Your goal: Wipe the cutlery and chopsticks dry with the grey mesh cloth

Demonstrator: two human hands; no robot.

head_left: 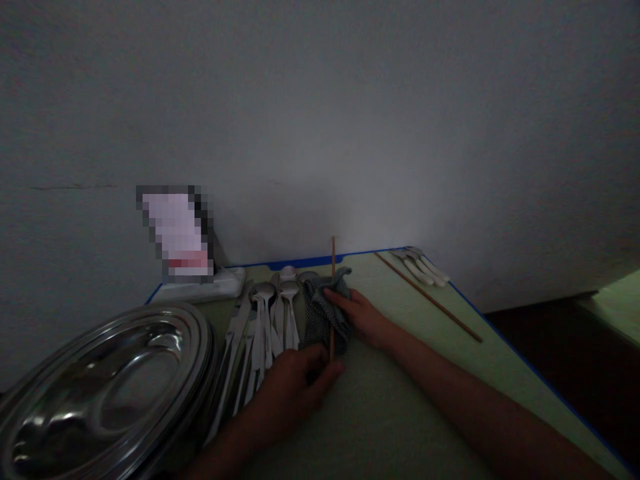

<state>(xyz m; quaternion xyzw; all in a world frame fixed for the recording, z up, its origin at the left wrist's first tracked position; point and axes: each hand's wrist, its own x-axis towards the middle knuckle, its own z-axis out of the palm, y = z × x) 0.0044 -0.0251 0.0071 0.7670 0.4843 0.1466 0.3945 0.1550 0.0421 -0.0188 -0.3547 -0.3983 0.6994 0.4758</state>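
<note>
My left hand (303, 380) pinches the near end of a thin wooden chopstick (333, 257), which points away from me toward the wall. Around the middle of the stick, my right hand (364, 319) is closed on a dark checked cloth (320, 313), thumb pressed on top. The far tip sticks out beyond the cloth. Just left of the cloth lie several metal spoons (290, 293) and knives (235, 333), handles toward me. A second chopstick (430, 299) rests slantwise on the table to the right of my right hand.
Stacked oval steel platters (145, 387) stand at the front left. Behind them, a blurred-out screen (175, 230) leans above a white tray (200, 287). Several white-handled forks (425, 267) lie at the back right corner of the green table (400, 413). A grey wall (320, 120) rises behind.
</note>
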